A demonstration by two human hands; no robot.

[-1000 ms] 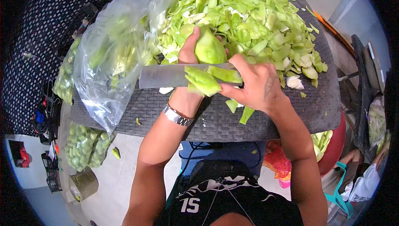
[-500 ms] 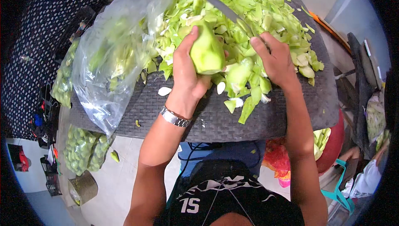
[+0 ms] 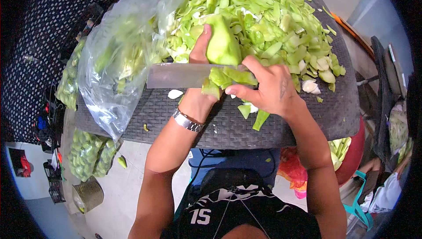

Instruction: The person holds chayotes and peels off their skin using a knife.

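My left hand (image 3: 200, 59) is closed around a large, pale, peeled green fruit (image 3: 223, 41) that looks like a green mango, its thumb along the left side. My right hand (image 3: 268, 85) grips a broad knife (image 3: 176, 76) whose blade points left, just below the fruit and across the front of my left wrist. Strips of green peel (image 3: 220, 77) lie over the blade near my right thumb and fingers. The knife's handle is mostly hidden by the hand. Behind both hands rises a heap of green peelings and pale pieces (image 3: 281, 23).
The heap sits on a dark woven table (image 3: 237, 129). A clear plastic bag (image 3: 114, 72) with green pieces lies on its left side. Bags of green fruit (image 3: 85, 155) and a woven bin (image 3: 88, 195) stand below left. A red tub (image 3: 351, 160) is below right.
The knife has swung from pointing up and away to lying level, leftward in front of the fruit. My right hand has moved left and down, with peel now on the blade.
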